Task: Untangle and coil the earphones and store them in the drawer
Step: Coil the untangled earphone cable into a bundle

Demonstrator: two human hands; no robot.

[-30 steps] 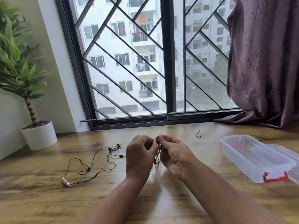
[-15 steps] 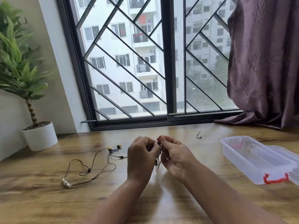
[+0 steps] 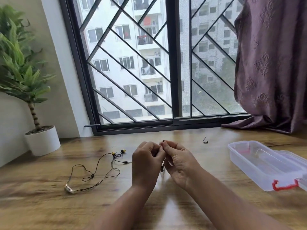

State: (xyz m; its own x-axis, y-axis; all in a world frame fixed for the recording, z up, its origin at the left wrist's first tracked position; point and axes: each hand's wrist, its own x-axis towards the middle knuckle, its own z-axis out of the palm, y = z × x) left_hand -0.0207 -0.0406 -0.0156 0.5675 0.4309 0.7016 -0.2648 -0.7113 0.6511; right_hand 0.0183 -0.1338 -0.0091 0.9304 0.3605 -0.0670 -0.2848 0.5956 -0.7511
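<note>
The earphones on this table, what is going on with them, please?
A person pinches a dark earphone cable between the left hand and the right hand, just above the wooden table. A second set with yellow buds lies loose on the left, untouched. The clear plastic box stands at the right.

The dark cable (image 3: 162, 168) pinched between the left hand (image 3: 146, 165) and the right hand (image 3: 181, 163) is mostly hidden by curled fingers. The clear plastic box (image 3: 245, 156) is cut off by the right edge, and the potted plant (image 3: 20, 67) by the left. The small dark item (image 3: 205, 140) beyond the hands is too small to be identified.
</note>
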